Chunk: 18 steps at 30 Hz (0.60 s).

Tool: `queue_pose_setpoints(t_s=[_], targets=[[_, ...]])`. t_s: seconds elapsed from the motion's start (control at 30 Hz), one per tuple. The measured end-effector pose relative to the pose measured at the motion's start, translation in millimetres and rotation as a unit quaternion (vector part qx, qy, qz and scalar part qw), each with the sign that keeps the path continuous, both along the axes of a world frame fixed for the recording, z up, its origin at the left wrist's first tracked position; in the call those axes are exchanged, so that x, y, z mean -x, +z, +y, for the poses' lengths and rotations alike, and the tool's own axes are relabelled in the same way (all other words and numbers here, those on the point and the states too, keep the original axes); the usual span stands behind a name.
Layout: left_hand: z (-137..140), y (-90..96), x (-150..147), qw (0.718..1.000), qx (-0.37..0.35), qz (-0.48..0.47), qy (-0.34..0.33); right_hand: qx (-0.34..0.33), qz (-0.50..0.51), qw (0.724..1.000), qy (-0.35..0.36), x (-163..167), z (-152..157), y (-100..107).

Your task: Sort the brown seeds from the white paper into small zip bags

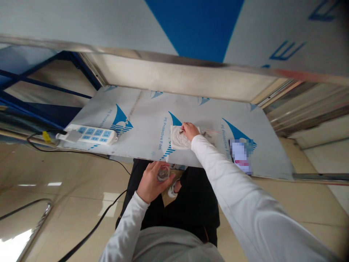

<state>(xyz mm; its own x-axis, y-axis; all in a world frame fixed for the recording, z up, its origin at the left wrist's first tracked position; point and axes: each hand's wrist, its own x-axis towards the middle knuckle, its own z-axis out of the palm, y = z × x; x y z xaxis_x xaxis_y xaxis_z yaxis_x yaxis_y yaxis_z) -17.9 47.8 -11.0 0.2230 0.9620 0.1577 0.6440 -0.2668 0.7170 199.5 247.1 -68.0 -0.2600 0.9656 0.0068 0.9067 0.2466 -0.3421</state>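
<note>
My left hand (154, 182) is wrapped round a small clear plastic cup (163, 174), held in front of the shelf's near edge, over my lap. My right hand (190, 131) reaches onto the shelf, its fingers pinched together over a folded white tissue (178, 141). Something small and dark shows at those fingertips, too small to name. To the right of the tissue, partly behind my right wrist, lie a few small dark bits (205, 134) that I cannot identify.
The metal shelf (141, 127) carries printed protective film. On its left lies a white power strip (92, 134) with a black cable (81, 151). A blurred-out packet (241, 156) lies at right. An upper filmed panel (109, 25) overhangs the shelf. A blue frame (79, 69) stands at left.
</note>
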Motion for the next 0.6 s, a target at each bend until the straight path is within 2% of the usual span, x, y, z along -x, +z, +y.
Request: queue_pose_setpoints(t_s=[0.13,0.4,0.6], targets=[[0.7,-1.0,2.4,1.0,-0.003,0.004,0.001,0.002,-0.009,1.0,0.01,-3.7,1.5,5.0],[1.0,-1.1,8.0,1.0,-0.004,0.003,0.02,0.027,-0.003,0.996,0.089,-7.8,-4.2,16.5],[1.8,-3.1,10.1,1.0,-0.001,0.0,0.026,0.025,0.001,0.997,0.073,-6.5,-12.3,19.3]])
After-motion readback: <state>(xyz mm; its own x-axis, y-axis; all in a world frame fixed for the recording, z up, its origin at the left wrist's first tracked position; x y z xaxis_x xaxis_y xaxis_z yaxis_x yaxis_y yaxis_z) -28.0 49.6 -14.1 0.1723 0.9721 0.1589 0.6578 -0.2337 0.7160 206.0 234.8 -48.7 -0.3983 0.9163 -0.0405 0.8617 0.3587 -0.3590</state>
